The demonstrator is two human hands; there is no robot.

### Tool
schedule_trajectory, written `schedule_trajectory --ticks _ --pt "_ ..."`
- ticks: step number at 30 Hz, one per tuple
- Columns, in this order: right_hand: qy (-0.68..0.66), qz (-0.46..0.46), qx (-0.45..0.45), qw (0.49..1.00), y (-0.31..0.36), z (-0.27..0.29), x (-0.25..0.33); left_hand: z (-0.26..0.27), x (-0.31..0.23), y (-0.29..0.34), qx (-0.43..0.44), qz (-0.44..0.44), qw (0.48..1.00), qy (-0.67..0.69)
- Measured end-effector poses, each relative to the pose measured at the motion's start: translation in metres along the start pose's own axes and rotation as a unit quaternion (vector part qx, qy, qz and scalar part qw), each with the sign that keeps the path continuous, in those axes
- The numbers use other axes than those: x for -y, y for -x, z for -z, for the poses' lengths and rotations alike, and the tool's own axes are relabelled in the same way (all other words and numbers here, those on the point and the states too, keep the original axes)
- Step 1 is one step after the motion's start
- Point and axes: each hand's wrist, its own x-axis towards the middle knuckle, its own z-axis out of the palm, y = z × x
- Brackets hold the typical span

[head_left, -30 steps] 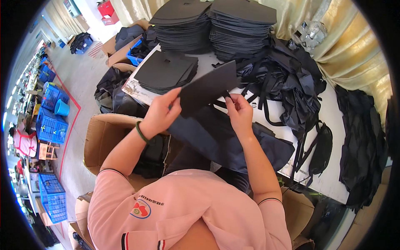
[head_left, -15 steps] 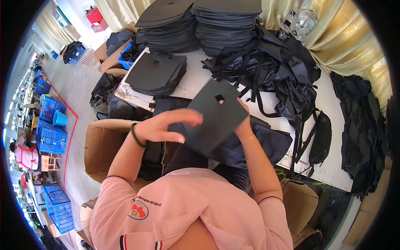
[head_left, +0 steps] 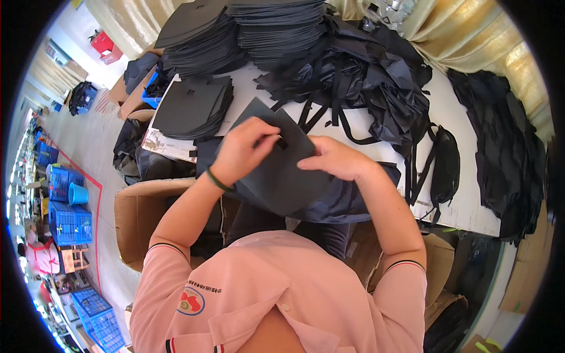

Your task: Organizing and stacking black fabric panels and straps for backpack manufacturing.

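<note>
A stiff black sheet [head_left: 282, 185] with a small square cut-out is tilted in front of my chest. My right hand [head_left: 335, 157] grips its right edge, thumb on top and the other fingers hidden behind. My left hand [head_left: 248, 150] is closed, its fingertips pinched together at the cut-out. Whether they hold the sheet's edge there or a small loose piece is hard to see. Two pointed corners show at the far side; I cannot tell if it is one bent sheet or two. Beneath lies dark fabric [head_left: 376, 182] at the table's near edge.
Tall stacks of black sheets [head_left: 276, 35] stand at the back, with a lower stack [head_left: 191, 109] at left. Crumpled black bags with straps [head_left: 376, 82] cover the right side of the white table [head_left: 465, 117]. An open cardboard box [head_left: 132, 217] sits by my left arm.
My left hand has moved up and right from beside the sheet and closed at its cut-out. My right hand has brought its thumb onto the sheet's face. The view has shifted a little.
</note>
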Motion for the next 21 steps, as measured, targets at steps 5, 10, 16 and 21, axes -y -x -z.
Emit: schedule_trajectory --ticks 5,10,16,21 --pt "0.078 -0.054 -0.096 0.991 0.015 0.064 -0.029 0.052 0.022 0.004 -0.04 0.224 0.943 0.244" --pt "0.239 -0.097 -0.132 0.957 0.047 0.099 -0.069 0.115 0.066 0.039 -0.153 0.322 0.901 0.246" --pt "0.245 -0.126 -0.206 0.939 0.068 0.095 -0.079 0.154 0.158 0.073 0.032 0.226 0.928 -0.293" --pt "0.392 -0.082 -0.251 0.881 0.082 0.063 -0.057 0.027 0.067 -0.03 0.155 0.06 0.981 -0.104"
